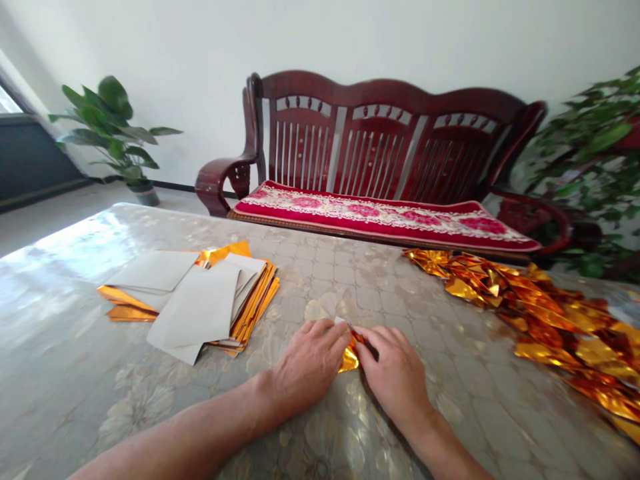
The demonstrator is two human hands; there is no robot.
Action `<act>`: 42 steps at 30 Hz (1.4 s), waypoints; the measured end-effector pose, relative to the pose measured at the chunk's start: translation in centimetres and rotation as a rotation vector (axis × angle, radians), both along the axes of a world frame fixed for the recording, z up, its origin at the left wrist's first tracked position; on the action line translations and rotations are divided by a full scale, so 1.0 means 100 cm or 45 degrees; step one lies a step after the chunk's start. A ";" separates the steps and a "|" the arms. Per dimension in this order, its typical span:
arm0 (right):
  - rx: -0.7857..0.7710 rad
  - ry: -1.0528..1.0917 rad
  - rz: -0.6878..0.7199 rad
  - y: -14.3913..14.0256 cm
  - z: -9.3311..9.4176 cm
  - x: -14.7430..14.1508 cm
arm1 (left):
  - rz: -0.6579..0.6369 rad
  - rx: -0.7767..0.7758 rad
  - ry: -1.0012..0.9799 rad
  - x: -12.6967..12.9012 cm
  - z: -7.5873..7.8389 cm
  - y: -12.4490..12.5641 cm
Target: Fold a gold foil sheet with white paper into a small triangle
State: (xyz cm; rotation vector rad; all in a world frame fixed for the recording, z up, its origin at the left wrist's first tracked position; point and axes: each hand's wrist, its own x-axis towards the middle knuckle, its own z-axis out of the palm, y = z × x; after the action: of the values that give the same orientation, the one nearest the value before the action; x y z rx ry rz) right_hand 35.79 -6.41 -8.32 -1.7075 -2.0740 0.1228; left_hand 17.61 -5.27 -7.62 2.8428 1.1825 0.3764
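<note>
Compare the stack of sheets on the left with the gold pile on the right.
The stack lies flat, and its top sheets show a white side; the pile is crumpled or folded and shows only gold. The stack is compact, while the pile spreads wide along the table. Both hold gold foil paper.
</note>
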 end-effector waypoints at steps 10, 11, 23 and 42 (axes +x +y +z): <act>0.232 -0.195 0.134 -0.004 -0.002 -0.002 | 0.040 0.002 0.029 0.000 0.003 0.000; 0.237 -0.202 0.144 -0.005 -0.002 -0.002 | 0.044 0.004 0.029 0.000 0.003 0.000; 0.241 -0.214 0.224 -0.006 -0.002 -0.001 | 0.056 0.033 0.017 -0.001 0.001 0.002; 0.268 -0.315 0.252 -0.007 0.004 -0.004 | 0.103 0.036 -0.067 -0.001 -0.009 0.003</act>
State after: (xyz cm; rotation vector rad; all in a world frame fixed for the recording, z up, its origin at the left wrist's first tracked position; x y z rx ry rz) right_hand 35.37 -7.11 -7.91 -1.4505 -2.3385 -0.2501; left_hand 17.50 -4.94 -8.52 2.7961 1.2956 0.4722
